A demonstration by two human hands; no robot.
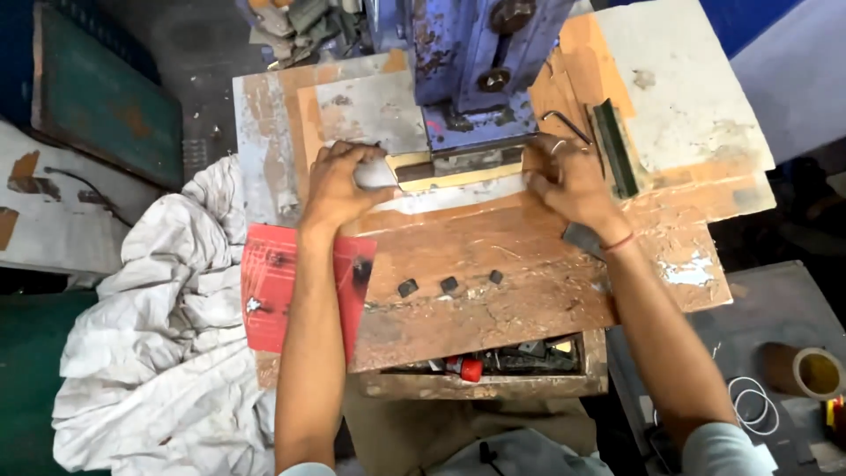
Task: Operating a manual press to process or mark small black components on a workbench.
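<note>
Pale flat sheet strip [458, 189] lies under the jaw of the worn blue metal press machine [467, 62], long axis running left-right across the scratched brown wooden counter [493, 264]. We see the left hand [339, 181] curled down on the strip's left end, fingers closed over a small whitish piece there; the right hand [568, 176] presses flat on the right end, fingers together. Both hands sit about equally near, the strip spanning between them, just ahead of the wrists. Outward: three small black blocks [449, 285] near the counter's front edge, a bent metal hex key [564, 123] and a dark green bar [614, 145] beside the right hand, red card [269, 291] under the left forearm, crumpled white cloth [167, 335] far left, tape roll [815, 370] lower right.
</note>
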